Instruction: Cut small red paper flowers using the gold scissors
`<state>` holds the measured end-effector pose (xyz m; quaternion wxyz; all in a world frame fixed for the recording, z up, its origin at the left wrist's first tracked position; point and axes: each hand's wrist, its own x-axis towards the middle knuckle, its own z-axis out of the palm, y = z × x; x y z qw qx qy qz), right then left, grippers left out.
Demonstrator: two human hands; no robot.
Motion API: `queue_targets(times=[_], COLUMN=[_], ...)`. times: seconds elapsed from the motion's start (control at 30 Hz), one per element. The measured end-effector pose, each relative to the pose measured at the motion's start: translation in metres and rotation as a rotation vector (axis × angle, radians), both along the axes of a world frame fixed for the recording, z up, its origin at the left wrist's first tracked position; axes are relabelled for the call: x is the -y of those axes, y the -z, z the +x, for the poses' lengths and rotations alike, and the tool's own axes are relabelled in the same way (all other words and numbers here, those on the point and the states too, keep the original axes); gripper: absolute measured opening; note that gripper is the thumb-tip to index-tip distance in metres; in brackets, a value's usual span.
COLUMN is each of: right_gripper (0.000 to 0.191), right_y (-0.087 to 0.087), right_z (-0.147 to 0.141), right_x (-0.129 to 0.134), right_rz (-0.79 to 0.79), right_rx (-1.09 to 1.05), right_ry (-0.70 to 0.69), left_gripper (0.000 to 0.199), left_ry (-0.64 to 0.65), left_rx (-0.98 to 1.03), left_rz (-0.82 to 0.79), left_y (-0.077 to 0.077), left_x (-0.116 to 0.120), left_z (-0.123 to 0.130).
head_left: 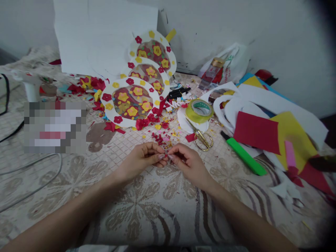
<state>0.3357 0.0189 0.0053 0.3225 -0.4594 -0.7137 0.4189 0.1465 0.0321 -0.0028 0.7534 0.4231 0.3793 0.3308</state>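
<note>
Okay, nearest first: both forearms reach in low over the patterned cloth point(136, 217). Left hand point(135, 161) and right hand point(193, 166) meet mid-view, fingers closed in a pinch, tips nearly touching. From where I stand, a small red piece point(166, 155) sits between them, gripped from both sides; its exact shape is too small to tell. Best handled with light fingertip pressure, small opposed turns, wrists low so neither side tugs; too hard a pinch would probably crease or tear it.

Just beyond, loose red scraps point(161, 138), easy to confuse with the held piece, so it's better not let go over them. Gold scissors point(203, 140) lie open-bladed near the right hand; elbows and knuckles should stay off those. Green marker point(246, 157) right of that, yellow tape roll point(198, 111) a bit farther. Then the flower-covered white rings point(105, 101), overlapping; sleeves and sudden moves best clear of them. Bottle point(210, 75) at back, large white sheet point(105, 35) against the wall point(189, 21).
</note>
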Motion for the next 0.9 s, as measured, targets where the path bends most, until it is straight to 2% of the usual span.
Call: queue_targets(times=[0.17,0.3,0.43,0.53,0.9], right_gripper=[0.007,0.007,0.010,0.010,0.012], right_y=[0.000,0.000,0.002,0.003,0.002], right_z=[-0.002,-0.003,-0.004,-0.004,-0.007], right_x=[0.000,0.001,0.001,0.001,0.003], right_rz=[0.078,0.008,-0.117,-0.149,-0.205], right_rx=[0.009,-0.027,-0.112,-0.144,-0.187], right_ry=[0.010,0.046,0.061,0.077,0.104], left_gripper=[0.015,0.013,0.008,0.008,0.012], left_ry=[-0.024,-0.091,-0.160,-0.152,-0.168], left_rx=[-0.010,-0.055,-0.295,-0.420,-0.152], left_rz=[0.030,0.177,0.400,0.484,0.260], left_y=[-0.001,-0.004,-0.008,-0.009,-0.007], left_x=[0.000,0.003,0.009,0.013,0.006], left_z=[0.000,0.003,0.006,0.007,0.006])
